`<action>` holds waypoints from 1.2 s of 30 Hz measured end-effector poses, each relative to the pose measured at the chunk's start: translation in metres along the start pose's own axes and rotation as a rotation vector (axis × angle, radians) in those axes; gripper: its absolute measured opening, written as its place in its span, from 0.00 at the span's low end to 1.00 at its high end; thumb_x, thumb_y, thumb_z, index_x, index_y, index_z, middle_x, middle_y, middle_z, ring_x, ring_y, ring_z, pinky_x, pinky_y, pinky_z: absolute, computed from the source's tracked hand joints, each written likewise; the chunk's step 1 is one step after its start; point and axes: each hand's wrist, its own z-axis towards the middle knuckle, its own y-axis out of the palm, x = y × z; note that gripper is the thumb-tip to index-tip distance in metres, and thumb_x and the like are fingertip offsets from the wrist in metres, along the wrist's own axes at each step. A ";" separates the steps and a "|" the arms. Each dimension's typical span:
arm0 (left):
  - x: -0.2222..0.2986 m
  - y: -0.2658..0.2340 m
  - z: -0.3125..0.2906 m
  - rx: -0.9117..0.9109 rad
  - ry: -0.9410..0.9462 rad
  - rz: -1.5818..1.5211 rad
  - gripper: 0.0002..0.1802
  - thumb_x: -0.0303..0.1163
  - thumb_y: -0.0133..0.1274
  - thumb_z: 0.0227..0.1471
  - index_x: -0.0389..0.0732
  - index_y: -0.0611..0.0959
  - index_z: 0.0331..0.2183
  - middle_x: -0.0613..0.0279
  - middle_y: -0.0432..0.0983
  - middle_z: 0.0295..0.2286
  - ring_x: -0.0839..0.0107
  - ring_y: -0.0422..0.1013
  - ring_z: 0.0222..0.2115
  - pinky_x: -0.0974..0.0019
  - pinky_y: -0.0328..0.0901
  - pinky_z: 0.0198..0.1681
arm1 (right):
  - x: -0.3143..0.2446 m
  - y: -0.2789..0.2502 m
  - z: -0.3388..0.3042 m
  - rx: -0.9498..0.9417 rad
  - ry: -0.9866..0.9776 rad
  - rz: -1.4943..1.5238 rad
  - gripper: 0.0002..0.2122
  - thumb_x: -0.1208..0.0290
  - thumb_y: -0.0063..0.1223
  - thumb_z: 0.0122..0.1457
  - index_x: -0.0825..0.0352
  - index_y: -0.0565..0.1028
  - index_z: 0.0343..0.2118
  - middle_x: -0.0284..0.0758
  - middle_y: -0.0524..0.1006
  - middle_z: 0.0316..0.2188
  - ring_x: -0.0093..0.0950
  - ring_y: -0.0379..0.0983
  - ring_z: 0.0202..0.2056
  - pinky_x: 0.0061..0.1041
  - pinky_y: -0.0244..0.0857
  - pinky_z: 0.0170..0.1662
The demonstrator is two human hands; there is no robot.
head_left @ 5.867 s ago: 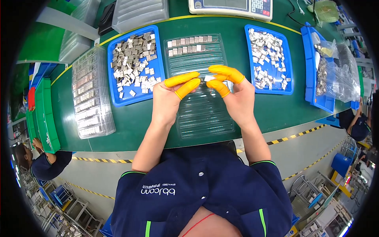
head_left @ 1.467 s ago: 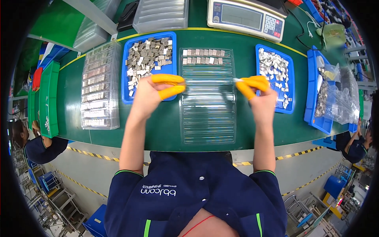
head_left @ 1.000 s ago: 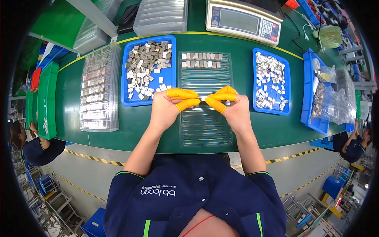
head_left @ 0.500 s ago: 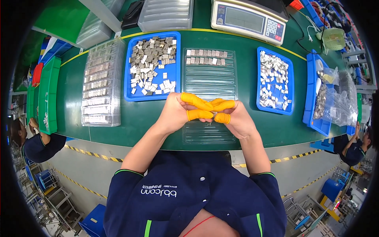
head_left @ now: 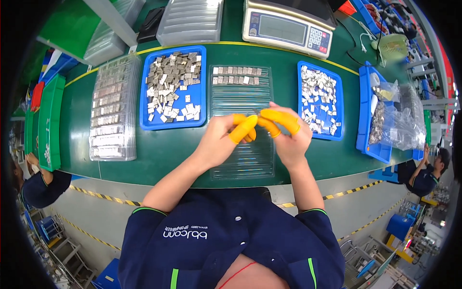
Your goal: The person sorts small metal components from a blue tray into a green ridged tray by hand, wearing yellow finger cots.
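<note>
My left hand (head_left: 222,139) and my right hand (head_left: 287,136) meet fingertip to fingertip above a clear ridged plastic tray (head_left: 241,144). Both wear yellow finger cots. Between the fingertips they pinch a small metal piece (head_left: 256,115), mostly hidden. A row of small metal pieces (head_left: 237,72) lies along the tray's far end. A blue tray (head_left: 172,86) heaped with square metal pieces lies left of it. A second blue tray (head_left: 319,98) of smaller metal pieces is on the right.
A clear tray (head_left: 113,108) filled with metal pieces sits at the left on the green table (head_left: 159,154). A weighing scale (head_left: 288,26) stands at the back. A blue bin (head_left: 378,113) with plastic bags is far right. Other people work at both sides.
My hands went apart to the two blue trays, then came back together over the clear tray. They now hold a small piece between the fingertips, a little farther from my body.
</note>
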 end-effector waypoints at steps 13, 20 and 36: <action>-0.008 0.000 0.012 0.112 0.133 -0.293 0.07 0.30 0.44 0.55 0.36 0.72 0.30 0.64 0.67 0.26 0.77 0.62 0.29 0.74 0.58 0.36 | 0.005 0.015 -0.006 0.099 0.438 0.481 0.13 0.85 0.60 0.42 0.71 0.74 0.34 0.36 0.74 0.35 0.27 0.72 0.35 0.26 0.65 0.45; -0.021 -0.002 0.013 0.061 0.145 -0.116 0.08 0.30 0.45 0.54 0.35 0.73 0.32 0.63 0.68 0.28 0.75 0.64 0.31 0.73 0.59 0.38 | 0.008 0.014 -0.014 0.036 0.911 1.025 0.08 0.80 0.57 0.48 0.72 0.76 0.33 0.36 0.75 0.35 0.25 0.71 0.37 0.22 0.64 0.46; -0.016 -0.006 0.012 0.008 0.122 -0.161 0.04 0.25 0.49 0.50 0.35 0.73 0.31 0.60 0.68 0.28 0.67 0.65 0.32 0.69 0.60 0.38 | 0.007 0.008 -0.019 0.018 1.027 1.238 0.07 0.79 0.56 0.49 0.73 0.76 0.32 0.35 0.75 0.32 0.24 0.72 0.34 0.21 0.65 0.41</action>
